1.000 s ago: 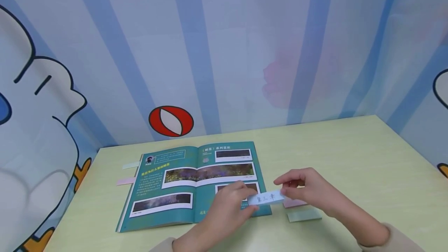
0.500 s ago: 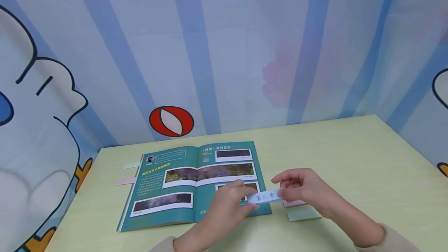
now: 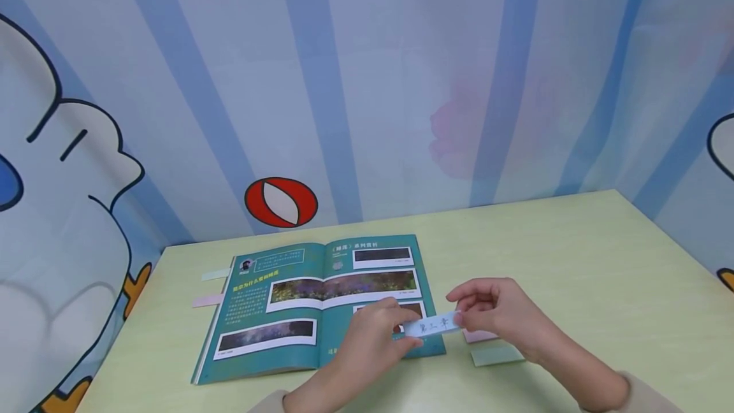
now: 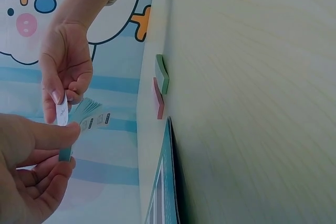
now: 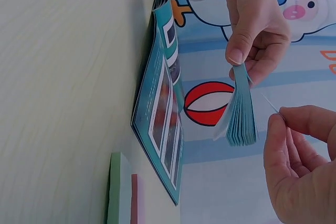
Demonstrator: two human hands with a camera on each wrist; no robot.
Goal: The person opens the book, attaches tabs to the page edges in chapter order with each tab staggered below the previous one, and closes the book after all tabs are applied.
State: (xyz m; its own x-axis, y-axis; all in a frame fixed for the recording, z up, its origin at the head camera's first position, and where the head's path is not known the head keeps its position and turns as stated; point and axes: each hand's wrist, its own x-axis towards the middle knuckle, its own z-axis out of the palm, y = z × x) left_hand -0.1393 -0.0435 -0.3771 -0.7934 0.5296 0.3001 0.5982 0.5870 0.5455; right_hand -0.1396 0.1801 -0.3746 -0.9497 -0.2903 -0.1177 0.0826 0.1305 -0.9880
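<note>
My left hand [image 3: 373,336] pinches one end of a pad of light blue sticky notes [image 5: 242,111]; its loose end is fanned out in the right wrist view. Handwritten characters mark the top sticky note [image 3: 431,324], which faces up in the head view. Thumb and forefinger of my right hand [image 3: 507,314] pinch the right end of that sheet. Seen from the right wrist, this sheet is a thin edge standing apart from the fanned pad. Both hands are raised above the table, over the lower right corner of an open magazine [image 3: 264,308].
Behind the right hand, a pink sticky note pad [image 3: 480,336] and a green one [image 3: 496,354] lie on the pale yellow table [image 3: 573,260]. Pale green [image 3: 215,274] and pink tabs [image 3: 208,301] stick out from the magazine's left edge. A printed curtain [image 3: 390,113] hangs behind the table.
The right hand has shifted slightly left, toward the left hand, still pinching the sheet's end. The left hand has hardly moved.
</note>
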